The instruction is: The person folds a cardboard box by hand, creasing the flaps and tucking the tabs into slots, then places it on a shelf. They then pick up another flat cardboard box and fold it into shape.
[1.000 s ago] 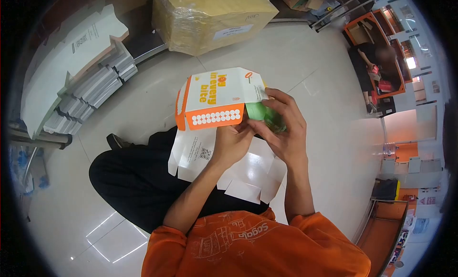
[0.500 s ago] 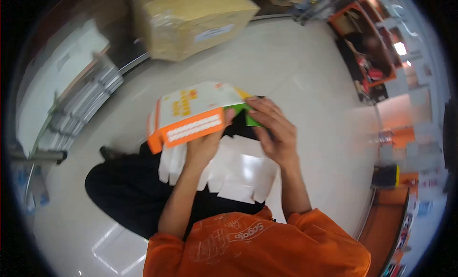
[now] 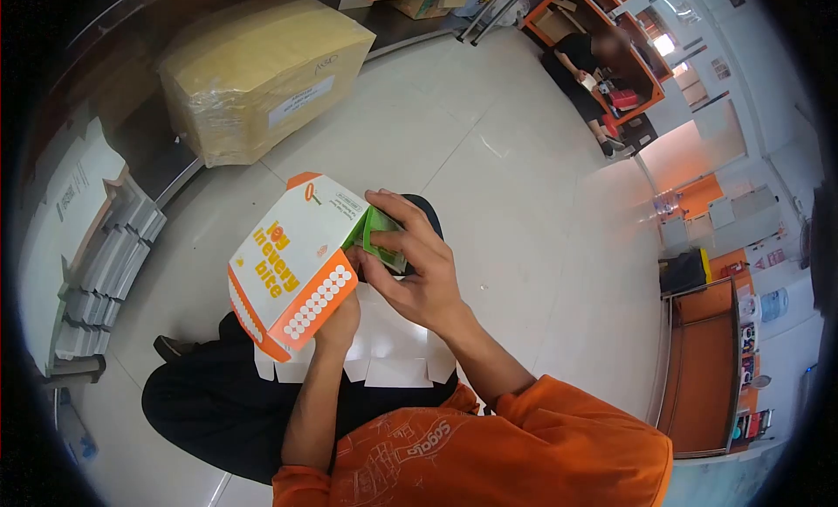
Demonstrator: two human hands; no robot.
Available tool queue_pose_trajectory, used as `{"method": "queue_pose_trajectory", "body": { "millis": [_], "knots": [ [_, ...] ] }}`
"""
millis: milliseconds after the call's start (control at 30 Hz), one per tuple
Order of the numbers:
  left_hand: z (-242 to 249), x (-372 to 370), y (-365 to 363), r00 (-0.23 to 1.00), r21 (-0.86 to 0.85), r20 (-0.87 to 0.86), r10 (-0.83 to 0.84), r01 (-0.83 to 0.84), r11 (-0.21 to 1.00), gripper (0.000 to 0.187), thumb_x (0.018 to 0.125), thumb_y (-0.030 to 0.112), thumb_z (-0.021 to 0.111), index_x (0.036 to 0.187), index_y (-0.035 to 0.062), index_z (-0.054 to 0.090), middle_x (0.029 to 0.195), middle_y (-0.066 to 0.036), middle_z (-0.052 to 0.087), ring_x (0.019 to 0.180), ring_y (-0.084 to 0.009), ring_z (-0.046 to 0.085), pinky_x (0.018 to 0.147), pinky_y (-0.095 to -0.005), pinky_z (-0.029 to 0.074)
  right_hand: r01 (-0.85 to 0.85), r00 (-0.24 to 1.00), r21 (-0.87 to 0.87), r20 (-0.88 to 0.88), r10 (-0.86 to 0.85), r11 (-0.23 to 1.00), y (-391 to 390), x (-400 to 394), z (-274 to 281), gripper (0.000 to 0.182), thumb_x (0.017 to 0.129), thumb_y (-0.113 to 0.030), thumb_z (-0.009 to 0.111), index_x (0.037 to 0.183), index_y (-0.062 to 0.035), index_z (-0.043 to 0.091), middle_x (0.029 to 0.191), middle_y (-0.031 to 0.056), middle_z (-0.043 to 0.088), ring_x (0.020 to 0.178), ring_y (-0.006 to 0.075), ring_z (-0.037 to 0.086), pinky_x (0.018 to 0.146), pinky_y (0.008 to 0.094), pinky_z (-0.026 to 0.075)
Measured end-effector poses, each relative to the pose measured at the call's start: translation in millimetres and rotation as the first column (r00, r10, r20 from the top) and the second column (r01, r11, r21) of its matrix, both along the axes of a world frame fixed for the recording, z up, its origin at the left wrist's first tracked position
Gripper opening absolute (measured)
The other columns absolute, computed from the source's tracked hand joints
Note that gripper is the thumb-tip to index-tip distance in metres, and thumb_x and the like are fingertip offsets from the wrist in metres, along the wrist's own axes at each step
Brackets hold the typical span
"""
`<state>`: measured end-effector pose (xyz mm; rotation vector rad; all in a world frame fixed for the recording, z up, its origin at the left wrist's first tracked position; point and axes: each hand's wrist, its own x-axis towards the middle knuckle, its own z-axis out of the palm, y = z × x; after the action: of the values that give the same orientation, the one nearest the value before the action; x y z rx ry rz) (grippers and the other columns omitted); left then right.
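A white and orange food carton (image 3: 288, 245), printed "joy in every bite", is held tilted above my lap. My left hand (image 3: 339, 322) grips it from below at its near right edge, with most of the fingers hidden behind it. At the carton's right end, my right hand (image 3: 421, 267) has its fingers curled on a green flap (image 3: 377, 228), thumb near the left hand's fingertips. Under my hands, unfolded white cardboard blanks (image 3: 393, 341) lie across my black-trousered legs.
A large taped brown box (image 3: 262, 79) stands on the tiled floor ahead. Stacks of flat cardboard (image 3: 109, 254) are at the left. Far off to the right, another person (image 3: 580, 66) sits by an orange shelf unit (image 3: 650, 88).
The carton has turned so its printed top faces me more, and it sits further left in view. My right hand stays at the green flap. My view has shifted and sharpened.
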<state>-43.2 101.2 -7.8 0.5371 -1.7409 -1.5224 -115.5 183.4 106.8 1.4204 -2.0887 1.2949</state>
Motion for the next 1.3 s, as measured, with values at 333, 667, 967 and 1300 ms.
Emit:
{"method": "queue_pose_trajectory", "body": {
  "millis": [333, 667, 967, 1300],
  "knots": [
    [12.1, 6.1, 0.4, 0.982, 0.191, -0.065, -0.178, 0.188, 0.964, 0.024, 0.095, 0.006, 0.053, 0.117, 0.0020, 0.064, 0.105, -0.009, 0.070, 0.102, -0.0223, 0.063, 0.088, -0.0360, 0.049, 0.047, 0.957, -0.036, 0.289, -0.035, 0.998, 16.8, -5.2, -21.6, 0.018, 0.077, 0.001, 0.071, 0.093, 0.0017, 0.062, 0.128, 0.0202, 0.058, 0.111, 0.0310, 0.063, 0.087, 0.0355, 0.054],
    [-0.3, 3.0, -2.7, 0.972, 0.089, -0.066, -0.224, 0.229, 0.969, 0.029, 0.100, 0.017, 0.055, 0.123, 0.0003, 0.058, 0.109, -0.009, 0.065, 0.099, -0.0158, 0.062, 0.086, -0.0328, 0.052, -0.029, 0.997, 0.045, 0.072, 0.025, 0.999, 20.7, -17.6, -11.9, 0.018, 0.077, 0.000, 0.070, 0.089, 0.0016, 0.058, 0.126, 0.0216, 0.058, 0.109, 0.0333, 0.062, 0.086, 0.0375, 0.054],
    [12.2, 5.5, -10.0, 0.971, 0.219, -0.094, -0.218, 0.234, 0.947, 0.031, 0.099, 0.021, 0.055, 0.123, 0.0010, 0.058, 0.110, -0.009, 0.065, 0.100, -0.0161, 0.062, 0.086, -0.0327, 0.051, -0.071, 0.983, 0.060, 0.176, 0.059, 0.996, 17.9, -15.0, 2.6, 0.018, 0.073, 0.005, 0.070, 0.080, -0.0005, 0.055, 0.123, 0.0206, 0.060, 0.109, 0.0323, 0.064, 0.090, 0.0394, 0.053],
    [16.5, 7.2, -17.2, 0.965, 0.303, -0.130, -0.226, 0.256, 0.918, 0.034, 0.098, 0.024, 0.056, 0.123, 0.0017, 0.058, 0.111, -0.009, 0.065, 0.100, -0.0164, 0.062, 0.087, -0.0326, 0.051, -0.156, 0.984, 0.158, 0.111, 0.139, 0.975, 26.6, -17.9, 15.1, 0.014, 0.075, 0.001, 0.074, 0.086, 0.0007, 0.065, 0.124, 0.0189, 0.057, 0.110, 0.0330, 0.061, 0.086, 0.0382, 0.054]
  ]
}}
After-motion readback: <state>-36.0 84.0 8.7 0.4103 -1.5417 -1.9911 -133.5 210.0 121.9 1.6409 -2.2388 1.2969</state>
